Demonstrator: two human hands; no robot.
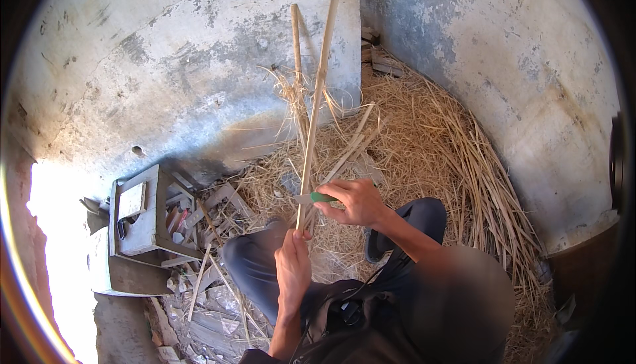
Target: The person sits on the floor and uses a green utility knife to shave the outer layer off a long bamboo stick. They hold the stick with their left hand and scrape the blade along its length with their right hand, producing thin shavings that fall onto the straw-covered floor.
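A long pale split strip, likely bamboo (pixel 315 109), slants up and away from me in front of the wall. Its near end is gripped by my left hand (pixel 293 261), closed around it. My right hand (pixel 358 202) is closed on the green handle of a knife (pixel 306 198), whose short blade lies across the strip just above my left fingers. Behind the strip, a second, rounder stick (pixel 296 43) leans against the wall, with curled shavings (pixel 291 96) hanging round its middle.
Fine shavings (pixel 411 139) cover the floor ahead and right, beside a long bundle of thin strips (pixel 493 205) along the right wall. At left stands a worn small table (pixel 142 231) with a dark object on top. Scraps and loose sticks (pixel 199 281) litter the floor near it.
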